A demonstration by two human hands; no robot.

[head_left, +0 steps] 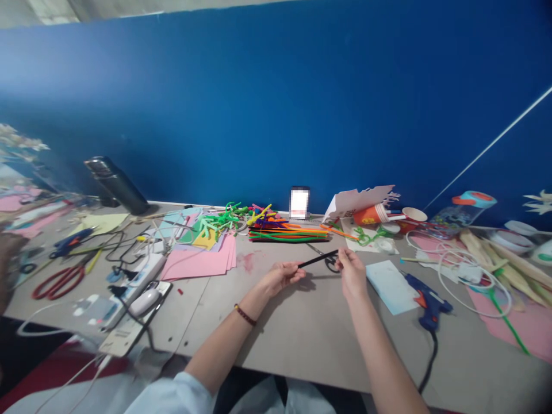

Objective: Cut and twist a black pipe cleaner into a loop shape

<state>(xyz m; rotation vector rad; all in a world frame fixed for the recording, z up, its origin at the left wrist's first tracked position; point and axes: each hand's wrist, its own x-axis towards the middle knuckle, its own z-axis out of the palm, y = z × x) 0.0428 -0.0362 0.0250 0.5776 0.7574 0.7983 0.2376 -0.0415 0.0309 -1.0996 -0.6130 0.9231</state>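
Note:
A black pipe cleaner (318, 260), looking thick enough to be doubled, stretches between my two hands above the table. My left hand (285, 277) pinches its lower left end, palm turned partly up. At its upper right end, my right hand (350, 269) grips it between thumb and fingers. Just behind the strip lie small dark-handled scissors (332, 264), partly hidden by my right hand. Farther back rests a bundle of straight coloured pipe cleaners (288, 234), with a heap of bent green ones (224, 218) to its left.
A blue glue gun (429, 302) and a pale blue sheet (391, 286) lie on the right. To the left are pink paper (198, 261), a power strip (133, 287), a mouse (144, 302) and red-handled scissors (60, 280). A phone (299, 202) leans against the blue partition (276, 103).

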